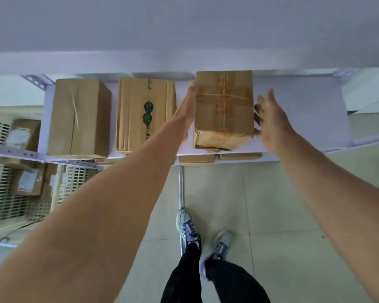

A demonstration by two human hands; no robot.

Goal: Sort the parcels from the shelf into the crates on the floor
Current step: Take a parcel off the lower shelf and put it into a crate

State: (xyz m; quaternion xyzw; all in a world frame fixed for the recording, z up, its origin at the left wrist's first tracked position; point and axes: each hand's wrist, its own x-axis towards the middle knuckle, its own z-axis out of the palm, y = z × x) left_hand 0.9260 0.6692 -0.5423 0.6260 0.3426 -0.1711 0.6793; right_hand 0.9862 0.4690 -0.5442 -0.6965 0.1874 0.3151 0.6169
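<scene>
A white shelf (293,119) spans the middle of the frame, and we count three cardboard parcels in a row on it. At the left edge, slotted beige crates (0,193) stand on the floor with smaller parcels (27,182) inside. On the shelf, the plain parcel (79,119) is leftmost, the green-printed parcel (146,114) is next, and the orange-taped parcel (224,110) sits right of centre. Our left hand (187,112) lies flat with straight fingers against its left side. Our right hand (271,121), fingers spread, is at its right side. Neither hand grips.
</scene>
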